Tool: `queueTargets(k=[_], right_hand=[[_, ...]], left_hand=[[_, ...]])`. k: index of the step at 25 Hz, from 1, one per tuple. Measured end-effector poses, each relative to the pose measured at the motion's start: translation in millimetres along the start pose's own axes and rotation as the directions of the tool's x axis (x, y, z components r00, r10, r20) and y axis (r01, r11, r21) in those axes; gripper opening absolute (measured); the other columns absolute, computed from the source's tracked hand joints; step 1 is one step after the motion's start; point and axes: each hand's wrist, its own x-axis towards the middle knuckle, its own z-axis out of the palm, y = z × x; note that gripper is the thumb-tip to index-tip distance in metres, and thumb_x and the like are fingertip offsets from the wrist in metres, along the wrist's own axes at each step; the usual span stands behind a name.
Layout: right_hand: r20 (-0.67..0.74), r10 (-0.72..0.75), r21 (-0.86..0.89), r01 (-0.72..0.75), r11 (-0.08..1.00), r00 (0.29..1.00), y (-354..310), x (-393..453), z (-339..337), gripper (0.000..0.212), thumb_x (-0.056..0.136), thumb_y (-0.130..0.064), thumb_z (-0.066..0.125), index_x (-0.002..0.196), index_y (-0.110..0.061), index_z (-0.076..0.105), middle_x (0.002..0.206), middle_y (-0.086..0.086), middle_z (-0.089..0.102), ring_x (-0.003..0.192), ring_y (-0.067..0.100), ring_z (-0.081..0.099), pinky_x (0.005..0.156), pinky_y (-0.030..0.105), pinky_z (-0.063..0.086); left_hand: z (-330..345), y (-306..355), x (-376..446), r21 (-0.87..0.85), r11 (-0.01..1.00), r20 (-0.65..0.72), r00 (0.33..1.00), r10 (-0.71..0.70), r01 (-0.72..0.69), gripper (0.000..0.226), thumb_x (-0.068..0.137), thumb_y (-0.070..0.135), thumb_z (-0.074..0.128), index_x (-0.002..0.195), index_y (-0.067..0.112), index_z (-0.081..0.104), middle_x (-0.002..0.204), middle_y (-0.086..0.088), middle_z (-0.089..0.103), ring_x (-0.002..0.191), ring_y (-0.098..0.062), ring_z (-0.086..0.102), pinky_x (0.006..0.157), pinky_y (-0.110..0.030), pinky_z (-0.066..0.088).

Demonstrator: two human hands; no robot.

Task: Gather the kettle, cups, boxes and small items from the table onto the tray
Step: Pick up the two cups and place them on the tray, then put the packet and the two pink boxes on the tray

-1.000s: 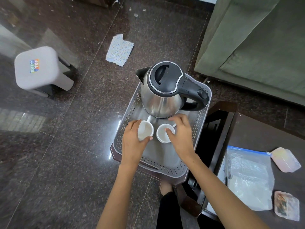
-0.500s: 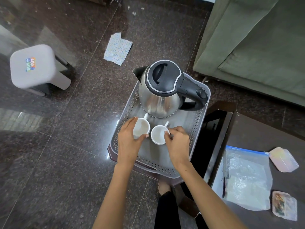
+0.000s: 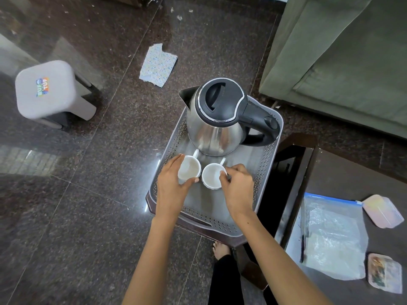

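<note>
Now both cups sit on the tray (image 3: 262,172) before the kettle (image 3: 217,122): my left hand (image 3: 174,186) curls its fingers round the left cup (image 3: 189,167), my right hand (image 3: 239,187) pinches the right cup (image 3: 211,176). Next, I judge, let go and fetch the boxes (image 3: 382,210) off the surface (image 3: 343,172).

I count one kettle (image 3: 217,119) and two white cups (image 3: 189,167) (image 3: 211,176) on one grey tray (image 3: 262,172) mid-frame. At lower right I see two small flat boxes (image 3: 382,211) (image 3: 384,272) and one plastic bag (image 3: 332,234). One stool (image 3: 47,89) stands upper left.
</note>
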Motion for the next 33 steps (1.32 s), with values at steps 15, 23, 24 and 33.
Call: queueTargets(k=[15,23,24,33], right_hand=[[-0.018,-0.034,-0.048,0.033,0.998,0.999,4,-7,-18,0.022,0.088,-0.034,0.059,0.092,-0.016,0.071,0.097,0.001,0.063,0.073,0.027,0.064,0.067,0.034,0.052],[-0.243,-0.021,0.058,0.037,0.998,0.97,93,-53,-124,0.011,0.087,-0.025,0.064,0.086,-0.019,0.074,0.083,-0.003,0.068,0.063,0.013,0.063,0.061,0.031,0.052],[-0.263,0.034,0.048,-0.022,0.999,0.964,120,-59,-139,0.011,0.087,-0.024,0.064,0.085,-0.019,0.073,0.083,-0.001,0.069,0.063,0.015,0.063,0.062,0.033,0.053],[-0.195,0.398,-0.062,-0.416,0.907,0.896,326,-86,-194,0.019,0.087,-0.003,0.056,0.102,-0.003,0.067,0.118,0.015,0.061,0.086,0.033,0.065,0.081,0.032,0.049]], left_hand=[[4,26,-24,0.113,0.993,-0.08,0.996,0.047,-0.038,0.061,0.077,0.008,0.072,0.133,0.011,0.048,0.138,-0.007,0.047,0.128,-0.022,0.041,0.104,-0.022,0.029],[72,120,-101,-0.008,0.974,0.021,0.974,0.225,-0.225,0.036,0.089,0.009,0.059,0.124,0.012,0.054,0.123,-0.001,0.054,0.117,-0.013,0.046,0.1,-0.004,0.025],[90,129,-113,-0.032,0.969,0.058,0.967,0.247,-0.246,0.035,0.089,0.009,0.058,0.123,0.013,0.056,0.122,0.0,0.055,0.116,-0.012,0.047,0.1,-0.005,0.027],[247,138,-187,-0.03,0.999,0.448,0.894,-0.015,0.032,0.029,0.085,0.005,0.062,0.114,0.012,0.063,0.115,-0.005,0.061,0.106,-0.02,0.058,0.091,-0.028,0.047]])
